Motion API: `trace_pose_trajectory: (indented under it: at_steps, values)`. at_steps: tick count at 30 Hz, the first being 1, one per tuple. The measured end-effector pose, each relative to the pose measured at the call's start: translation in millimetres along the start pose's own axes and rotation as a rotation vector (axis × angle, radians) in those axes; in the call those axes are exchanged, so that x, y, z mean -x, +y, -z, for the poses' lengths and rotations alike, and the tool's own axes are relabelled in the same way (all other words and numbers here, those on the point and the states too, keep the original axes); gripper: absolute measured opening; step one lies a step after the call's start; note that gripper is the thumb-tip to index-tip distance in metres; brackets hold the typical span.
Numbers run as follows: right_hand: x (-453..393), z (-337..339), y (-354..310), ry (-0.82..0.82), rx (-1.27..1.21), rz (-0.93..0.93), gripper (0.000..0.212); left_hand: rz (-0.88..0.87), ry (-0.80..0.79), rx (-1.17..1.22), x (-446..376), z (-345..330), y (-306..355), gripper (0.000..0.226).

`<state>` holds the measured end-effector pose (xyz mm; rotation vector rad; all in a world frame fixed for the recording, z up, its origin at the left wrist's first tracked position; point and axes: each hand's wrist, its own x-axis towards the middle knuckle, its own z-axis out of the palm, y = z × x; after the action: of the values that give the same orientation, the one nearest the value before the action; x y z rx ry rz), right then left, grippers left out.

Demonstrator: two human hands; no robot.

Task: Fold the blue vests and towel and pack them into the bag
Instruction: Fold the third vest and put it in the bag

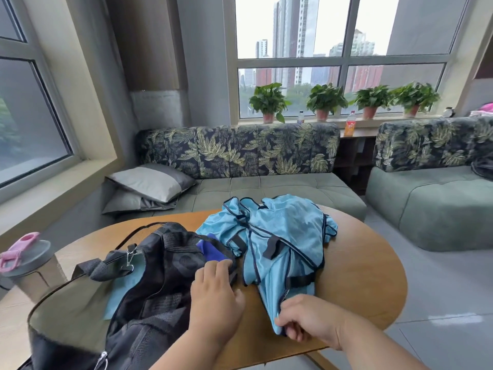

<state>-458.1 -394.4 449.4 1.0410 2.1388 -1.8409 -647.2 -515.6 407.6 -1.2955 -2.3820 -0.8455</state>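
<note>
Light blue vests with dark trim lie in a crumpled heap across the middle of the round wooden table. My right hand pinches the near corner of one vest at the table's front. A black mesh bag lies open to the left of the vests. My left hand rests flat on the bag's right edge, fingers straight. A dark blue cloth shows at the bag's mouth, just beyond my left fingers. A light blue piece lies under the bag's left side.
A grey shaker bottle with a pink lid stands at the table's left edge. Behind the table runs a green sofa with leaf-print backs and grey cushions. Potted plants line the windowsill.
</note>
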Motion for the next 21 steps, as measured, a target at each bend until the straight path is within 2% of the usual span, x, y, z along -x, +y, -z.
trace_pose_trajectory:
  at_steps: [2,4,8,10,12,15,18,21]
  values:
    - [5,-2,4,-0.026,0.065,-0.043,0.026,-0.005,0.042,-0.003,0,4,1,0.068]
    - [6,-5,9,0.035,0.104,-0.061,0.02,-0.008,0.032,-0.034,-1,6,1,0.065]
    - [-7,3,29,0.481,0.055,-0.025,0.013,-0.011,-0.159,-0.056,-4,6,7,0.041]
    - [-13,5,32,0.589,0.036,0.01,0.017,0.024,-0.26,-0.027,-7,2,13,0.043]
    - [-15,2,34,0.594,0.104,0.099,0.03,0.046,-0.314,0.005,-14,-3,23,0.05]
    - [-20,-4,36,0.496,0.342,0.177,0.054,0.007,-0.313,0.017,-31,-13,35,0.058]
    - [-33,-3,43,0.423,0.533,0.116,0.064,-0.06,-0.295,-0.025,-56,-26,46,0.067]
    - [-44,5,48,0.44,0.611,0.025,0.068,-0.079,-0.33,-0.086,-84,-38,58,0.075]
